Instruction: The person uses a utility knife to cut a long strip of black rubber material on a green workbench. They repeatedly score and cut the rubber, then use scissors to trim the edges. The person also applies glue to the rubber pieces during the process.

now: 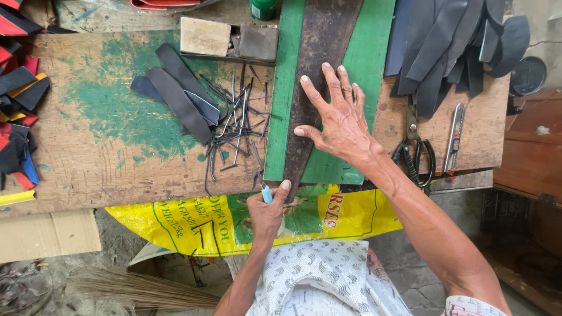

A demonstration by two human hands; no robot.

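A long dark brown strip [319, 35] lies lengthwise on a green board [363, 58] on the wooden workbench [99, 152]. My right hand [336, 120] presses flat on the strip with its fingers spread. At the strip's near end, by the bench edge, my left hand [266, 208] is closed around a small cutter with a light blue handle [266, 193]. The cutter's tip touches the strip's left edge.
Loose nails [237, 117] and dark strips [178, 90] lie left of the board. Black scissors [414, 149] and a utility knife [455, 137] lie to the right, below a pile of dark cut pieces [451, 47]. A yellow sack [193, 225] hangs under the bench, with a broom [140, 289] below it.
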